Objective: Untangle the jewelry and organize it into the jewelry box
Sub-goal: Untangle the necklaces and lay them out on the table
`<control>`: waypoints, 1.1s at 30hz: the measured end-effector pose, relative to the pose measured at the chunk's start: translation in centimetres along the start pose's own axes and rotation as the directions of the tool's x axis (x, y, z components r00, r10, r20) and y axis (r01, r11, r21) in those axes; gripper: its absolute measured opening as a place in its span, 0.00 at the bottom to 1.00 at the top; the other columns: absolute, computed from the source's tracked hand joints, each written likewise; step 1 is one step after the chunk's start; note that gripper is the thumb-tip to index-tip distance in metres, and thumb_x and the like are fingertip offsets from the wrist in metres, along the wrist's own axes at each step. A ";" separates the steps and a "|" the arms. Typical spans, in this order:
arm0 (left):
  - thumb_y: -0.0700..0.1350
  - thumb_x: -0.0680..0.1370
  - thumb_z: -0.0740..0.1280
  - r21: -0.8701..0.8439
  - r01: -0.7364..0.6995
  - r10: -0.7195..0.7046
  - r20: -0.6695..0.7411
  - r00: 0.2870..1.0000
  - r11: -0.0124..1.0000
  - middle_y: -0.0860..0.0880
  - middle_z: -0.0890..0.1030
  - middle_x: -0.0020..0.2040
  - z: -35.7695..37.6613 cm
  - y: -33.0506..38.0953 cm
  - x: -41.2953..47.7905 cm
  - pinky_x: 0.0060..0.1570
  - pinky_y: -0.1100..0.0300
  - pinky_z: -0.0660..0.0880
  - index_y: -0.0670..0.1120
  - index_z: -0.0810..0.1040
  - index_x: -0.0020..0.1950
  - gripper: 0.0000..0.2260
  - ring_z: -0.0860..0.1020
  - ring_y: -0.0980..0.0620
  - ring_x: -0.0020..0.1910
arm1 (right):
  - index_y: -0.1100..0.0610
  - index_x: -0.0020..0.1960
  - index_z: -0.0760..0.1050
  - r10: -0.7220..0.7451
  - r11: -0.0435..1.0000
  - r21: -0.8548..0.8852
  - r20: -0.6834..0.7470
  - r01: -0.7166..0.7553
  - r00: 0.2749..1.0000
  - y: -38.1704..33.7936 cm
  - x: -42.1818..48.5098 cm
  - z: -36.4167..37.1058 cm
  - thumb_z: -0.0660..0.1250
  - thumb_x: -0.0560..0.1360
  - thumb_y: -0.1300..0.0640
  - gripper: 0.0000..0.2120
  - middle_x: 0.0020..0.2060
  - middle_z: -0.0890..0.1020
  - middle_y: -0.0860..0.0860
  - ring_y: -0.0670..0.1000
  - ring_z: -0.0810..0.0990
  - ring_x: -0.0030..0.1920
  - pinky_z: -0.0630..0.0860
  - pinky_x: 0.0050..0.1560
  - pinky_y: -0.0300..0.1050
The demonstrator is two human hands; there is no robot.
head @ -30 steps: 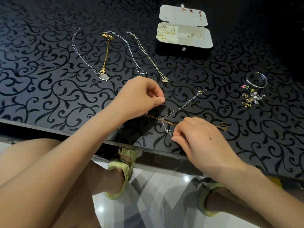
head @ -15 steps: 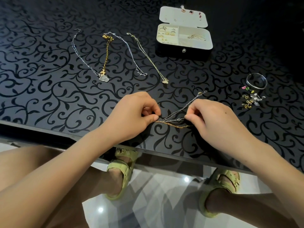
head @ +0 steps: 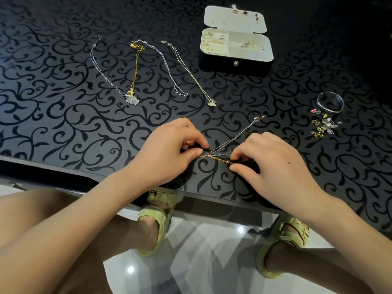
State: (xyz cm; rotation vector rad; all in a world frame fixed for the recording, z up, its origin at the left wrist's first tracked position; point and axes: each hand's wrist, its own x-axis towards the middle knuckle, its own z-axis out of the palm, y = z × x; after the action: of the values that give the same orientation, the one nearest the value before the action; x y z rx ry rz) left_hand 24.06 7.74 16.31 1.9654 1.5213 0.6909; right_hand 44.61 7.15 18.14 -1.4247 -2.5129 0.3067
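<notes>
- The jewelry box (head: pixel 235 64) stands open at the far side of the black patterned table (head: pixel 63 124), with its lid (head: pixel 233 22) laid back flat.
- A few small earrings (head: pixel 246 13) are pinned on the inside of the lid.
- The left compartment (head: pixel 214 42) of the box holds several rings. The right compartment (head: pixel 252 46) holds a thin gold piece, too small to tell what it is.
- The tangled chains (head: pixel 216 157), one gold and one silver, lie on the table near its front edge, between the two hands. The silver one runs away toward a small pendant (head: pixel 257 118).
- The left hand (head: pixel 169 149) has its fingers curled, and thumb and forefinger pinch the left end of the tangle.
- The right hand (head: pixel 273 164) also has curled fingers, and its fingertips pinch the right end of the gold strand, close to the table surface.
- Four necklaces (head: pixel 135 66) lie straight, side by side, to the left of the box.
- A bangle (head: pixel 330 111) and a small heap of loose earrings (head: pixel 324 126) lie at the right.
</notes>
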 end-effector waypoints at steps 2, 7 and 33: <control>0.39 0.72 0.72 0.004 0.005 -0.005 0.002 1.000 1.000 0.54 0.75 0.43 0.0 0.0 0.0 0.41 0.74 0.67 0.50 0.83 0.45 0.07 0.72 0.60 0.40 | 0.53 0.39 0.77 0.013 1.000 0.008 0.012 -0.013 1.000 -0.2 -0.1 0.3 0.72 0.71 0.56 0.05 0.35 0.76 0.47 0.50 0.71 0.38 0.70 0.35 0.45; 0.39 0.72 0.72 0.010 -0.007 0.007 0.001 1.000 1.000 0.54 0.75 0.43 0.0 0.0 -0.1 0.40 0.72 0.68 0.51 0.83 0.44 0.07 0.73 0.58 0.40 | 0.53 0.36 0.74 0.012 1.000 0.024 0.034 -0.013 0.999 -0.7 -0.6 0.6 0.69 0.73 0.56 0.08 0.34 0.74 0.46 0.48 0.68 0.37 0.71 0.33 0.46; 0.49 0.73 0.69 0.122 0.035 -0.034 -0.005 0.999 0.992 0.56 0.75 0.43 0.0 1.4 1.1 0.43 0.64 0.68 0.52 0.81 0.45 0.03 0.72 0.58 0.42 | 0.50 0.42 0.76 0.113 0.992 0.051 0.018 -0.114 0.993 0.4 1.1 0.7 0.67 0.74 0.52 0.03 0.35 0.74 0.43 0.48 0.72 0.42 0.66 0.42 0.41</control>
State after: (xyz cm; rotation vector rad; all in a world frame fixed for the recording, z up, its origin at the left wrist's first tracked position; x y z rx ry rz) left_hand 25.25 8.49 17.32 2.0228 1.6302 0.5987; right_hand 44.23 8.25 17.46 -1.5530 -2.4214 0.4020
